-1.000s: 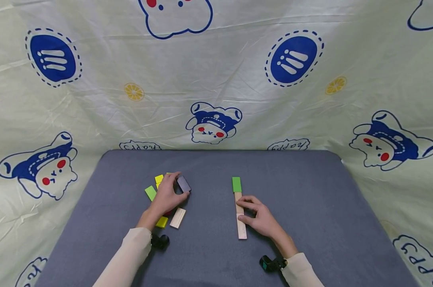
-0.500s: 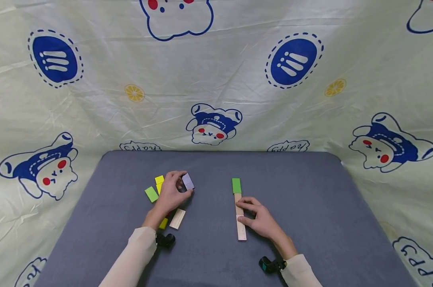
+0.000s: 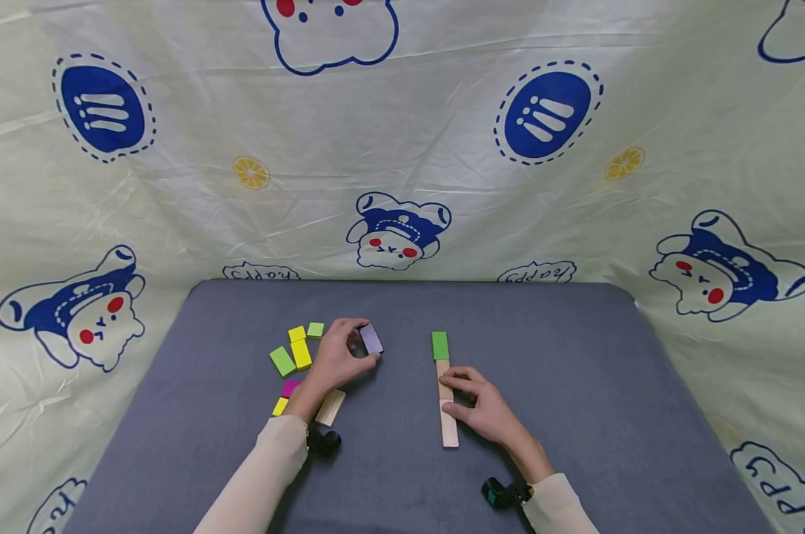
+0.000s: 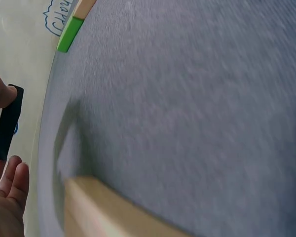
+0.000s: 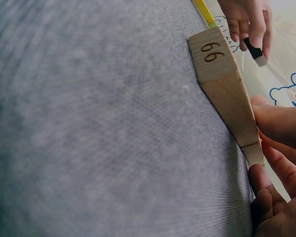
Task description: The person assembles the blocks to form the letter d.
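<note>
My left hand (image 3: 339, 360) grips a lavender block (image 3: 371, 338) between thumb and fingers, above the table. Backlit, the same block (image 4: 9, 121) looks almost black in the left wrist view. To the right, a green block (image 3: 439, 345) and two plain wooden blocks (image 3: 449, 426) lie end to end in a line. My right hand (image 3: 485, 408) rests its thumb and bent index finger on the wooden blocks, either side of their seam. The near wooden block (image 5: 222, 89) bears "66" on its end in the right wrist view.
Left of my left hand lie loose blocks: green (image 3: 283, 362), light green (image 3: 316, 330), several yellow (image 3: 301, 354) and magenta (image 3: 291, 389). A plain wooden block (image 3: 331, 408) sits beside my left wrist. Behind the grey table (image 3: 549, 334) hangs a printed cloth (image 3: 442, 111).
My left hand has moved right with the lavender block, away from the loose blocks, uncovering light green, yellow and magenta ones. My right hand and the line of blocks have stayed put.
</note>
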`<state>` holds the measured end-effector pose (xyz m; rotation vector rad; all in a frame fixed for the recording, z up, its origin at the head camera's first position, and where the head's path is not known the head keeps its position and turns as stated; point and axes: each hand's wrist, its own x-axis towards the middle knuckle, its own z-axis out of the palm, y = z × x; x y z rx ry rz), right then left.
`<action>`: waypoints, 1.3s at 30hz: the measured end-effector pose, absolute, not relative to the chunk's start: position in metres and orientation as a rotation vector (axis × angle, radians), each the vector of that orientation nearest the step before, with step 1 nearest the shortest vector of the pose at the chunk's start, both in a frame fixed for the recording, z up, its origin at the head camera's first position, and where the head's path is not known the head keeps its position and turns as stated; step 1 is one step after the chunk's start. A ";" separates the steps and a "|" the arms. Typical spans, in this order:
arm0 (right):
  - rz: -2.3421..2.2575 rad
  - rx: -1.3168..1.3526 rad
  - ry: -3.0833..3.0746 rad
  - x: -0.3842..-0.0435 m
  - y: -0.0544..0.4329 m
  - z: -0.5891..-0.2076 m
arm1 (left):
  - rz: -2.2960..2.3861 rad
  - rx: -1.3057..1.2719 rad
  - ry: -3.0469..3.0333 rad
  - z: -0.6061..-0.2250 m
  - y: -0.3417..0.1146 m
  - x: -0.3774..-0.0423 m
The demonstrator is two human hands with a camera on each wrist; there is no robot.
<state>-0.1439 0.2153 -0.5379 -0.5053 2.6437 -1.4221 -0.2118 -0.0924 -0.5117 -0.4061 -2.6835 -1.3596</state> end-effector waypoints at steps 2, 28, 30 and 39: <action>-1.420 -0.511 2.645 -0.144 0.215 -0.538 | -1.359 -0.427 -2.697 -0.511 -0.089 -0.213; -1.421 -0.507 2.659 -0.145 0.215 -0.539 | -1.317 -0.477 -2.780 -0.497 -0.043 -0.232; -1.423 -0.507 2.661 -0.145 0.215 -0.539 | -1.314 -0.481 -2.786 -0.496 -0.041 -0.233; -1.403 -0.489 2.664 -0.146 0.215 -0.539 | -1.297 -0.518 -2.786 -0.487 -0.030 -0.242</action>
